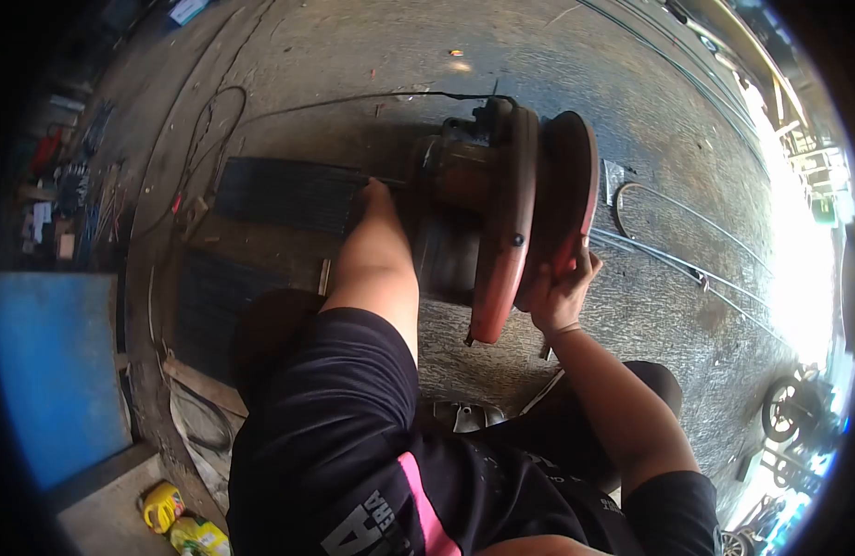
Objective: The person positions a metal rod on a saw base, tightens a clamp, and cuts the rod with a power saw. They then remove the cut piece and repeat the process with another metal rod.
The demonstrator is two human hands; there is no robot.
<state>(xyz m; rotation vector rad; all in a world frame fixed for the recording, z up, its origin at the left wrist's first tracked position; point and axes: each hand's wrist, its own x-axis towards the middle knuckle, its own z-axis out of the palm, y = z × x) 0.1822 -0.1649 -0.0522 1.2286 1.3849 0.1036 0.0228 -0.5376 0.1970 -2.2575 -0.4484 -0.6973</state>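
A cut-off saw (455, 171) with a dark body stands on the floor in front of me. It has a curved red blade guard (515, 236) and a round, red-rimmed cover (589, 167) on its right side. My right hand (564, 292) grips the lower edge of that cover, fingers curled on its outer face. Stretched forward, my left hand (375, 196) is at the saw's left, by the right end of a stack of dark flat strips (284, 193). Shadow hides its fingers and whatever they may touch.
More dark strips (219, 310) lie near my left knee. A black cable (344, 97) runs from the saw across the floor. Thin rods (673, 255) lie at right, with a motorcycle wheel (781, 408) beyond. A blue panel (57, 371) and yellow packages (163, 507) are at left.
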